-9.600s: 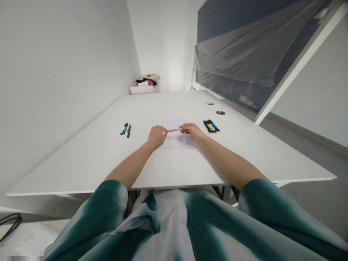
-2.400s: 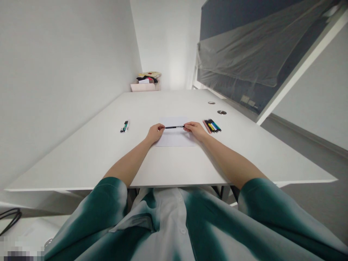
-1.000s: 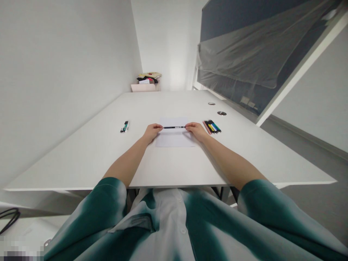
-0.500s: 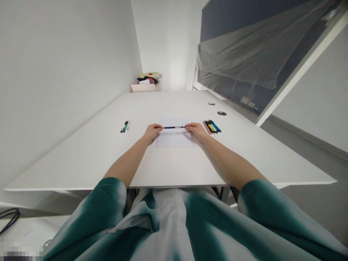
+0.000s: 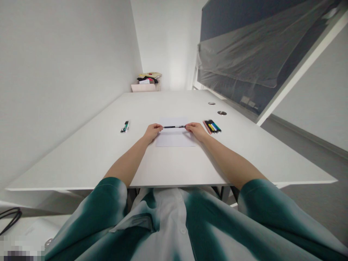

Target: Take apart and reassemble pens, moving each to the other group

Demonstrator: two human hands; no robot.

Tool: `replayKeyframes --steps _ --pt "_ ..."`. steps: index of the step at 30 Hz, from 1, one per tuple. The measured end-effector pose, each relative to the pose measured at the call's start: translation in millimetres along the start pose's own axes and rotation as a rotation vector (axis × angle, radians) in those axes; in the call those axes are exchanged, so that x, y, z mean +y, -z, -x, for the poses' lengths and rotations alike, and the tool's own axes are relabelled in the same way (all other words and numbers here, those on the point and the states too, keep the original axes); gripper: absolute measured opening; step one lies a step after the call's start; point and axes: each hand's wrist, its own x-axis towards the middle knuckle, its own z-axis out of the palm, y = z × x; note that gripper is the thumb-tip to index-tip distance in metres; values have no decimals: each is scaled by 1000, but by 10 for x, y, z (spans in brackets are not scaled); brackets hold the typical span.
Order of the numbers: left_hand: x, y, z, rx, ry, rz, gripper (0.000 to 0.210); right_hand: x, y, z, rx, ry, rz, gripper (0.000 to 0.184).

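Here, pen [image 5: 174, 127] between hands [image 5: 152, 132] [image 5: 196, 130]; beyond, heaped box [image 5: 143, 88]

The pen [image 5: 173, 127] was black with small white markings, and the sheet of paper [image 5: 175, 140] was lilac-white against a white tabletop [image 5: 171, 166]. The row of pens [image 5: 213, 126] mixed black with yellow, white, blue and green, ending in a pink pen [image 5: 207, 127]. Blurred dark-green patches clouded the white shirt [image 5: 171, 217]; the panel [image 5: 225, 21] was slate blue.

Pale glow on back wall [image 5: 175, 54]
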Motion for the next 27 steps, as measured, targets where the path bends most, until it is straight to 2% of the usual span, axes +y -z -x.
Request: replayKeyframes --steps 12,27 --pt "5 -7 -1 -2 -1 -18 12 -59 -21 37 -2 9 36 30" --pt "14 -36 1 -5 12 -35 15 -54 -29 13 0 -24 -59 23"
